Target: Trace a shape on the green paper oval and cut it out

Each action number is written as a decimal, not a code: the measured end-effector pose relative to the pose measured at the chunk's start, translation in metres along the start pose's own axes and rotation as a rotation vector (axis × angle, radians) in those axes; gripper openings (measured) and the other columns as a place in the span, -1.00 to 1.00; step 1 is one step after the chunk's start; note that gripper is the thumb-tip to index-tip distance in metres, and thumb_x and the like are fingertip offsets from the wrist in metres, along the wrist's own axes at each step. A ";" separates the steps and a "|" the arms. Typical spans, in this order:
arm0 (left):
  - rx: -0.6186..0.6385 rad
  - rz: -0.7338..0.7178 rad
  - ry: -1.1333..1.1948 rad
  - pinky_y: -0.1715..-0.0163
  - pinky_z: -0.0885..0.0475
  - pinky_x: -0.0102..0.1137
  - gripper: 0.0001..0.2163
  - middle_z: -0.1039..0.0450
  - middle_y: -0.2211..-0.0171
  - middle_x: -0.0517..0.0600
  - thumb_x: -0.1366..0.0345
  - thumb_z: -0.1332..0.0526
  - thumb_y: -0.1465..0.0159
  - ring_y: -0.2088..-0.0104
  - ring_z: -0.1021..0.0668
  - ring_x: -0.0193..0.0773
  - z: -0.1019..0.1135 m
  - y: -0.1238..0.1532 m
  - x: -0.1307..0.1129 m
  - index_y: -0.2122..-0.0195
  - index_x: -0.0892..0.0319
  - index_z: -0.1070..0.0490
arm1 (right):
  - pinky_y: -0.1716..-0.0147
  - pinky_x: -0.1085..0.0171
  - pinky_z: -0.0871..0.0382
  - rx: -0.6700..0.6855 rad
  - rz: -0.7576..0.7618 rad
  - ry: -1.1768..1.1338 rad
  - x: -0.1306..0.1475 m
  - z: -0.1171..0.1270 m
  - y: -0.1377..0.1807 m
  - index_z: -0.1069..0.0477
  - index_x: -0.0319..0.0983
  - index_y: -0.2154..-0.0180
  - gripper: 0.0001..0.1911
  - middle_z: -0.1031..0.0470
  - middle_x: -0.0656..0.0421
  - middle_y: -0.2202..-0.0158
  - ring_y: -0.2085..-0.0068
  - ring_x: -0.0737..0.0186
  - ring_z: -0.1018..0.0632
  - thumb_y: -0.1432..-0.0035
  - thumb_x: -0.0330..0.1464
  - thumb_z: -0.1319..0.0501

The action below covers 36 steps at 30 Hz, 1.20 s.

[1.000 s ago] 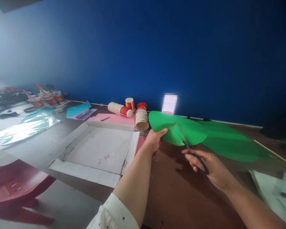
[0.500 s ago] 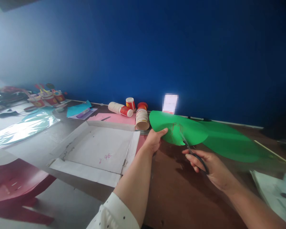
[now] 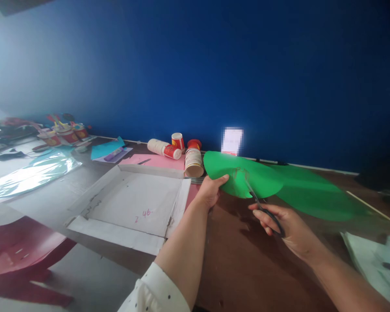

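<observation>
Read in pink on flattened cardboard box, left of centre: "2 46". Noted at frame centre: green paper sheet, round-edged, lifted off the table, faint outline drawn on it. Pinched at its left edge by left hand. Gripped in right hand: black scissors, lying lower right to upper left, tips into the sheet.

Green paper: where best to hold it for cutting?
Pinch the green paper at its left edge, from the left, as the left hand does: it is thin and curved, and the scissors in the right hand cut in from the right.
</observation>
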State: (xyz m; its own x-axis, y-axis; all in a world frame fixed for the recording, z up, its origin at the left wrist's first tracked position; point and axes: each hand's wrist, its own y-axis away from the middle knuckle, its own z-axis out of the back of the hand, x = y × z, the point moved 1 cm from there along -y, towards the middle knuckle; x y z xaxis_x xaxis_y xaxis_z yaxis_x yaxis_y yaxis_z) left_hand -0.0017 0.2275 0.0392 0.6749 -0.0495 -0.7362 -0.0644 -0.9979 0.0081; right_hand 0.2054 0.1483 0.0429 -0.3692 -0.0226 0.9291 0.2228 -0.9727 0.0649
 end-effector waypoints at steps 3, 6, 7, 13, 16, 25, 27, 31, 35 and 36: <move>0.002 0.000 0.012 -0.11 -0.43 -0.01 -0.42 -0.64 0.13 0.15 0.23 -0.61 0.22 0.01 -0.61 0.10 0.000 0.000 0.001 0.14 0.24 -0.58 | 0.48 0.27 -0.22 -0.009 -0.008 0.003 0.000 0.000 0.000 -0.58 -0.26 0.09 -0.42 -0.35 0.25 0.46 0.51 0.35 -0.34 -0.11 0.09 -0.32; -0.001 0.005 0.019 -0.10 -0.44 -0.01 -0.40 -0.64 0.13 0.14 0.24 -0.61 0.22 0.03 -0.62 0.10 -0.001 0.000 0.002 0.10 0.23 -0.58 | 0.48 0.27 -0.22 -0.013 -0.006 -0.008 -0.001 0.000 -0.001 -0.59 -0.26 0.10 -0.42 -0.34 0.26 0.47 0.51 0.35 -0.34 -0.10 0.09 -0.33; -0.002 0.007 0.019 -0.10 -0.44 -0.01 -0.40 -0.64 0.13 0.14 0.24 -0.61 0.22 0.03 -0.62 0.10 -0.001 0.000 0.002 0.10 0.23 -0.58 | 0.49 0.27 -0.22 -0.014 -0.007 -0.014 -0.001 0.000 -0.001 -0.59 -0.26 0.10 -0.42 -0.34 0.26 0.47 0.51 0.35 -0.34 -0.10 0.09 -0.33; -0.006 0.005 0.021 -0.12 -0.43 -0.01 -0.41 -0.64 0.13 0.16 0.24 -0.61 0.22 0.01 -0.61 0.11 0.000 0.000 0.003 0.12 0.25 -0.58 | 0.51 0.30 -0.23 -0.036 -0.022 -0.029 -0.003 -0.001 -0.002 -0.62 -0.25 0.09 -0.42 -0.35 0.25 0.48 0.52 0.37 -0.35 -0.08 0.08 -0.35; -0.007 0.003 0.019 -0.11 -0.43 0.00 -0.39 -0.65 0.13 0.16 0.24 -0.61 0.22 0.01 -0.61 0.12 0.000 -0.001 0.004 0.09 0.24 -0.58 | 0.52 0.31 -0.24 -0.046 -0.039 -0.033 -0.001 0.000 -0.002 -0.64 -0.25 0.10 -0.40 -0.38 0.24 0.48 0.52 0.37 -0.35 -0.05 0.09 -0.36; -0.002 -0.015 -0.017 -0.13 -0.41 -0.01 -0.46 -0.65 0.13 0.17 0.22 -0.60 0.21 -0.01 -0.60 0.12 0.002 -0.003 0.006 0.17 0.25 -0.60 | 0.51 0.28 -0.27 -0.034 -0.052 -0.020 0.007 0.001 0.000 -0.64 -0.25 0.10 -0.37 -0.46 0.20 0.47 0.53 0.36 -0.36 0.00 0.12 -0.37; 0.000 -0.019 -0.024 -0.13 -0.42 0.00 -0.47 -0.65 0.14 0.17 0.21 -0.60 0.22 0.00 -0.61 0.12 0.002 -0.003 0.006 0.19 0.25 -0.60 | 0.48 0.28 -0.29 -0.024 -0.043 0.004 0.005 0.001 0.000 -0.63 -0.24 0.06 -0.38 -0.44 0.22 0.46 0.52 0.35 -0.39 -0.05 0.11 -0.35; -0.008 0.015 -0.052 -0.14 -0.41 0.01 -0.47 -0.65 0.14 0.18 0.18 -0.61 0.24 0.01 -0.61 0.12 0.001 -0.002 0.009 0.22 0.26 -0.60 | 0.46 0.28 -0.30 -0.033 -0.020 0.028 -0.001 0.002 -0.002 -0.61 -0.22 0.02 -0.41 -0.43 0.23 0.46 0.51 0.33 -0.43 -0.12 0.08 -0.32; -0.031 -0.007 -0.045 -0.17 -0.38 -0.01 -0.46 -0.65 0.14 0.15 0.18 -0.61 0.23 0.00 -0.61 0.10 -0.002 0.000 0.013 0.20 0.24 -0.61 | 0.43 0.28 -0.31 -0.061 -0.024 0.020 -0.002 0.003 -0.002 -0.61 -0.23 0.02 -0.41 -0.43 0.24 0.47 0.50 0.33 -0.44 -0.12 0.08 -0.33; -0.034 -0.015 -0.044 -0.18 -0.37 -0.01 -0.46 -0.65 0.14 0.15 0.18 -0.61 0.23 0.00 -0.61 0.10 -0.002 0.000 0.013 0.20 0.24 -0.61 | 0.43 0.28 -0.31 -0.062 -0.026 0.011 -0.001 0.002 -0.002 -0.60 -0.23 0.01 -0.40 -0.42 0.24 0.47 0.51 0.33 -0.44 -0.12 0.08 -0.33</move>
State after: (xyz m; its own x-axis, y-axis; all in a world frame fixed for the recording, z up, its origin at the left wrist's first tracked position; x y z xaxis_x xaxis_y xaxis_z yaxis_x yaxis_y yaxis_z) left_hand 0.0086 0.2266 0.0310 0.6426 -0.0330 -0.7655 -0.0286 -0.9994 0.0191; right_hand 0.2075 0.1508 0.0429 -0.3844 0.0011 0.9232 0.1565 -0.9855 0.0663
